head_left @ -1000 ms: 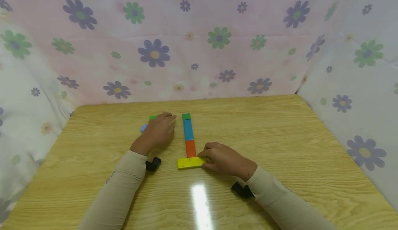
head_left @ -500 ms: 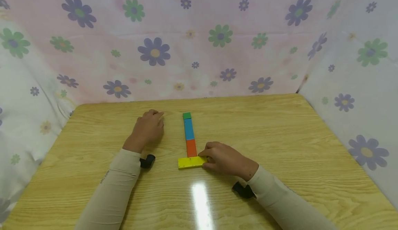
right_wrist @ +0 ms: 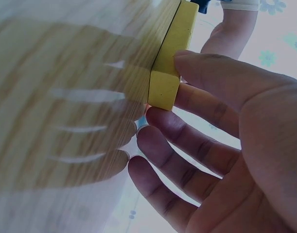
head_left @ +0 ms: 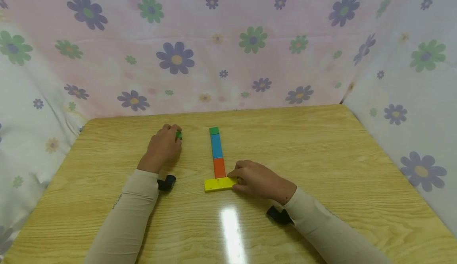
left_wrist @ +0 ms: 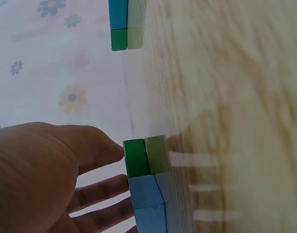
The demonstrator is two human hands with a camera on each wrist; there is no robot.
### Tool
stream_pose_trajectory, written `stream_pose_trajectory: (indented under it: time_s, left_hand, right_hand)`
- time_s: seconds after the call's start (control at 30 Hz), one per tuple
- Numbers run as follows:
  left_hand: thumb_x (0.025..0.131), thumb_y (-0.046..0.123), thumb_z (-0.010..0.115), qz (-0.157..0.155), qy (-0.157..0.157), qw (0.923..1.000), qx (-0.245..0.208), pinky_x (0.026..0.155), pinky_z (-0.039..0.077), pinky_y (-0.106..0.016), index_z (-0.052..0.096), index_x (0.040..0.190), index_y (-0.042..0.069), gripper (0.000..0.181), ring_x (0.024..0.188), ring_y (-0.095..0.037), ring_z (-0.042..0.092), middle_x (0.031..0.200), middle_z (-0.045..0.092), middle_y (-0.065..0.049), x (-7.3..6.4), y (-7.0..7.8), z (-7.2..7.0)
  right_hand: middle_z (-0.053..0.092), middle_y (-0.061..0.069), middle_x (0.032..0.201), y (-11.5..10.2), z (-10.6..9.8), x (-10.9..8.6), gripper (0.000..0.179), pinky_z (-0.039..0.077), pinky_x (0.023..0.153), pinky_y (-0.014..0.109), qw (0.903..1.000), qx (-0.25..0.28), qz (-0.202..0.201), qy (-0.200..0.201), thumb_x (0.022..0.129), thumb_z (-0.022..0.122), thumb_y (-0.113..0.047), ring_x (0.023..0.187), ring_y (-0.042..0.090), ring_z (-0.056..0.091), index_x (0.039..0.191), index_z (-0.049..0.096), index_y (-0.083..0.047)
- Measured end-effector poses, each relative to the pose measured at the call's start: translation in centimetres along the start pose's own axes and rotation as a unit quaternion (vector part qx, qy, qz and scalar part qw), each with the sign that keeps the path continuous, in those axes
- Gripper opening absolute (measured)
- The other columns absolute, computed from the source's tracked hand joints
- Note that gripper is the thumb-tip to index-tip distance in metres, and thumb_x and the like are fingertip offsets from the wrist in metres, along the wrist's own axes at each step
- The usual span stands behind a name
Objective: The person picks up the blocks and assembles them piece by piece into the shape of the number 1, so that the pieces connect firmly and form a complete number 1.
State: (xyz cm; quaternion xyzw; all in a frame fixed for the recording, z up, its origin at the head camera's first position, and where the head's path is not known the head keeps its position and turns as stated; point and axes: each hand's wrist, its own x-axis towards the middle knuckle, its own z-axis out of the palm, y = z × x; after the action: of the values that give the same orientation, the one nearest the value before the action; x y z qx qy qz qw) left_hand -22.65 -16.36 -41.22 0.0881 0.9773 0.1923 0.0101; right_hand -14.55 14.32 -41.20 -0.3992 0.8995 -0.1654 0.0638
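On the table, a green block, a blue block and an orange-red block form a straight column. Its near end meets a yellow block lying crosswise. My right hand pinches that yellow block's right end between thumb and index finger, the other fingers spread below in the right wrist view. Left of the column, my left hand has thumb and fingers around a second green block. Against this block stands a light blue block, which the hand hides in the head view.
The wooden table extends on all sides of the blocks. A flowered cloth hangs behind its far edge and along both sides. Each wrist wears a black camera mount, the left mount just above the tabletop.
My left hand has moved left, away from the column, to the loose green block, which now shows between thumb and fingers. My right hand keeps its place on the yellow block.
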Motion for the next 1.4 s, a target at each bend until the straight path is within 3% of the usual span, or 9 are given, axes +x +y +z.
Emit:
stream_pose_trajectory:
  time_s: [0.23, 0.47, 0.63, 0.87, 1.4]
  left_hand:
    - [0.102, 0.005, 0.058, 0.033, 0.009, 0.9994, -0.003, 0.088, 0.056, -0.052, 0.061, 0.132, -0.004, 0.031, 0.106, -0.038, 0.066, 0.128, 0.060, -0.027, 0.2, -0.1, 0.3]
    - [0.103, 0.009, 0.056, 0.031, 0.005, 0.9995, 0.007, 0.094, 0.048, -0.066, 0.065, 0.129, -0.001, 0.029, 0.109, -0.037, 0.067, 0.132, 0.064, -0.022, 0.4, 0.2, 0.4]
    - [0.103, 0.011, 0.054, 0.037, -0.002, 0.9992, 0.017, 0.095, 0.049, -0.065, 0.064, 0.132, 0.000, 0.032, 0.112, -0.038, 0.067, 0.133, 0.065, -0.020, 0.3, 0.7, 0.4]
    - [0.105, 0.016, 0.050, 0.035, -0.016, 0.9986, 0.036, 0.100, 0.043, -0.071, 0.061, 0.142, 0.003, 0.040, 0.130, -0.044, 0.057, 0.147, 0.058, -0.019, 0.4, 1.4, 0.8]
    - [0.109, 0.019, 0.042, 0.073, -0.051, 0.9945, 0.056, 0.107, 0.040, -0.069, 0.046, 0.156, 0.006, 0.049, 0.144, -0.046, 0.044, 0.160, 0.043, -0.018, 0.0, 2.6, 1.5]
  right_hand:
    - [0.069, 0.004, 0.103, -0.1, -0.1, 0.0, 0.029, 0.048, 0.070, 0.019, 1.0000, 0.002, 0.000, -0.001, 0.094, 0.076, -0.018, 0.077, 0.006, 0.049, 0.121, 0.077, -0.006]
    - [0.069, 0.004, 0.103, -0.1, -0.1, 0.0, 0.030, 0.049, 0.070, 0.020, 1.0000, 0.001, 0.001, 0.001, 0.094, 0.077, -0.018, 0.077, 0.006, 0.050, 0.121, 0.077, -0.006]
    - [0.069, 0.004, 0.103, -0.2, -0.1, 0.0, 0.030, 0.049, 0.070, 0.020, 1.0000, 0.001, 0.001, 0.000, 0.094, 0.077, -0.018, 0.077, 0.006, 0.050, 0.122, 0.077, -0.006]
    - [0.069, 0.004, 0.103, -0.2, -0.2, 0.0, 0.030, 0.048, 0.069, 0.020, 1.0000, 0.001, -0.002, 0.001, 0.094, 0.077, -0.017, 0.077, 0.006, 0.050, 0.121, 0.077, -0.005]
    - [0.069, 0.005, 0.103, -0.4, -0.2, 0.1, 0.030, 0.050, 0.070, 0.019, 1.0000, 0.001, -0.001, 0.000, 0.093, 0.078, -0.018, 0.077, 0.005, 0.052, 0.121, 0.077, -0.005]
